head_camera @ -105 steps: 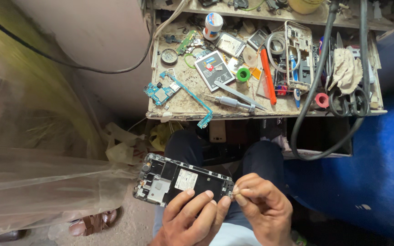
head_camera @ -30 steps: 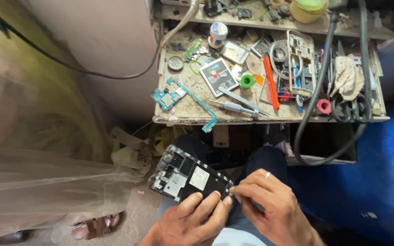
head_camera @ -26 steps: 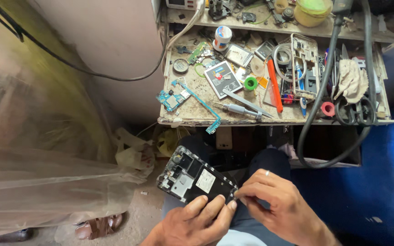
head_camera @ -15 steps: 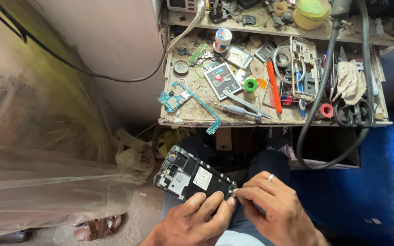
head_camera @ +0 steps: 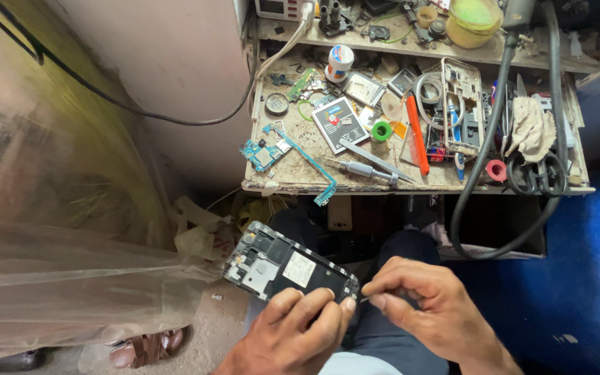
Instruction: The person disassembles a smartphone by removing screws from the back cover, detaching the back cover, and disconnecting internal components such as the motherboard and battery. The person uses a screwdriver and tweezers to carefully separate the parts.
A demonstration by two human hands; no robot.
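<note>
A dark, rectangular opened smartphone frame, its back cover off, lies tilted over the seated person's lap, below the front edge of the workbench. Its exposed inner face points up, showing a white square patch near the middle, a pale metal plate beside it and small round fittings at the far upper-left end. The long axis runs from upper left down to lower right, where the near end rests under fingertips.
</note>
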